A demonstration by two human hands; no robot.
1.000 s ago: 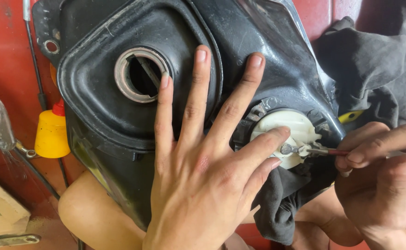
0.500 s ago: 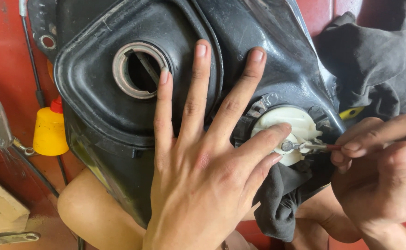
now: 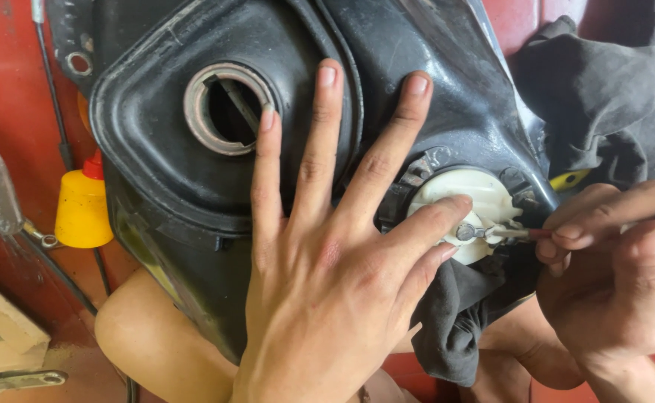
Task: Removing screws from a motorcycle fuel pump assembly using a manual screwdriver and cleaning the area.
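Since the earlier frame the right hand [image 3: 618, 276] has slid its slim tool [image 3: 510, 233] further onto the white round fitting [image 3: 462, 195], fingers pinched on it. The left hand [image 3: 327, 276] lies splayed on the black tank [image 3: 447, 97]; the fitting remains seated.

Yellow squeeze bottle [image 3: 83, 209] with red cap, dark grey cloth [image 3: 603, 97], wooden frame corner [image 3: 2, 328], red floor [image 3: 6, 82].

repair workshop: black fuel tank [image 3: 193, 194], yellow oil bottle [image 3: 82, 209], rags [image 3: 603, 97], red floor [image 3: 6, 89].
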